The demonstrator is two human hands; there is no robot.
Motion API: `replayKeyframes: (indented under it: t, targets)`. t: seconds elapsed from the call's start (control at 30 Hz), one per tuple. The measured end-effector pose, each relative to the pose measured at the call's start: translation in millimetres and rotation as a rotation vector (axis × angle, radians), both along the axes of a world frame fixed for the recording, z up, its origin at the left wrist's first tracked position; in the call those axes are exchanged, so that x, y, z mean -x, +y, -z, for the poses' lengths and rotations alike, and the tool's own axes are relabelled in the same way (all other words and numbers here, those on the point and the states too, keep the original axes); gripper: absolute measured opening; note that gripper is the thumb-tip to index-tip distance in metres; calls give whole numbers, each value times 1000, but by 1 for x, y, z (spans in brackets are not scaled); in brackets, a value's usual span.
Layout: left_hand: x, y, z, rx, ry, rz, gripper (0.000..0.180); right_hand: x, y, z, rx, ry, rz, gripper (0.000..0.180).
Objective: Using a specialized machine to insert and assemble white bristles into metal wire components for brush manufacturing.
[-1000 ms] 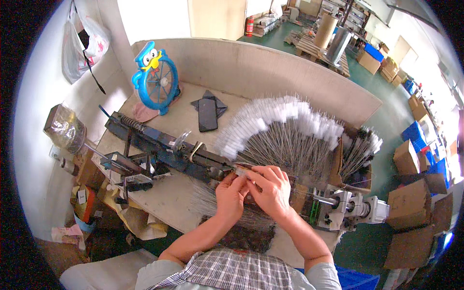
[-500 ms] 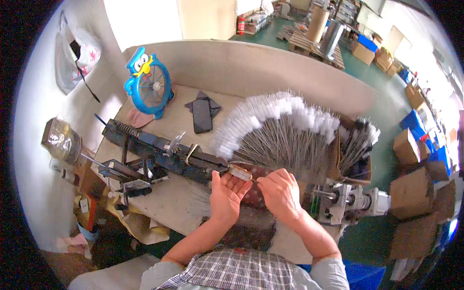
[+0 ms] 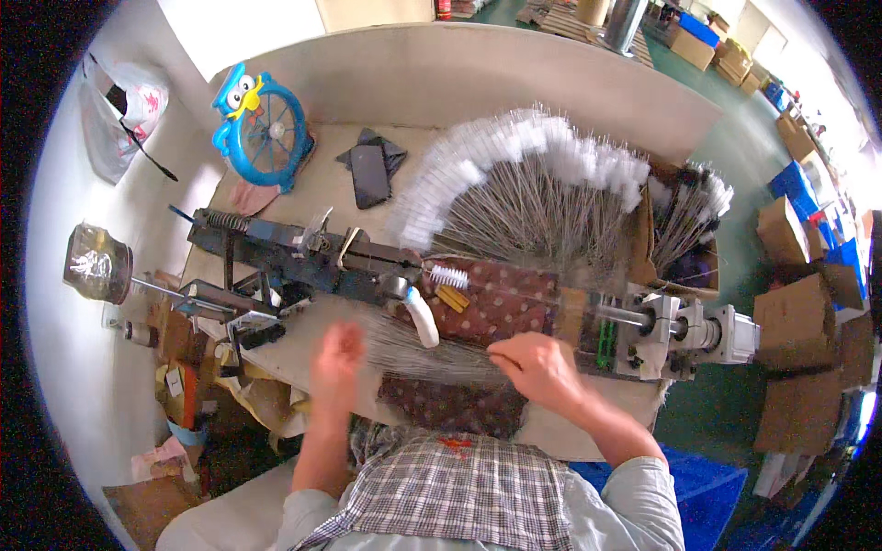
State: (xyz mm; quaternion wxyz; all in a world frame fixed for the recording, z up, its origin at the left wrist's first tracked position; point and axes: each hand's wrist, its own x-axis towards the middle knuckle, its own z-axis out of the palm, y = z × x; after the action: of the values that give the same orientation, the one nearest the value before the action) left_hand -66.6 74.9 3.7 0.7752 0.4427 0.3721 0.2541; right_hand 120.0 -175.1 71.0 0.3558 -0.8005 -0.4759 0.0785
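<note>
My left hand [image 3: 339, 354] is over the near side of the bench, smeared by motion, its fingers unclear. My right hand [image 3: 537, 365] has thumb and forefinger pinched together at the right end of a spread of thin wires [image 3: 427, 352]; whatever is between the fingertips is too small to make out. Beyond the hands, a small white bristle brush [image 3: 448, 275] sticks out from the end of a long dark machine bed [image 3: 312, 257]. Next to the brush are a yellow block [image 3: 452, 297] and a curved white lever handle [image 3: 423, 320]. A brown dotted cloth [image 3: 505, 303] lies beneath.
A large fan of white-tipped wire brushes [image 3: 542, 202] covers the back of the bench. Beside it stands a cardboard box [image 3: 684, 275] with more brushes. A motor unit [image 3: 689, 331] is at the right. A phone [image 3: 370, 176] and a blue duck-headed wheel [image 3: 266, 133] stand further left.
My left hand has left the brush and moved left, towards me. My right hand has drawn back from the brush towards me. The white lever handle now shows, and the view has tilted down.
</note>
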Motion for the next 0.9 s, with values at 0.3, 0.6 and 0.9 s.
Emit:
replayKeyframes:
  t: [0.3,0.6,0.9]
  targets:
    - [168,179,30,-6,222,-788,38,25,6,24,377,37,46,19]
    - [83,75,21,159,-88,-658,22,3,-41,-12,654,180,-43,22]
    - [-82,-76,-31,-189,34,372,31,9,-45,11,564,52,-27,22]
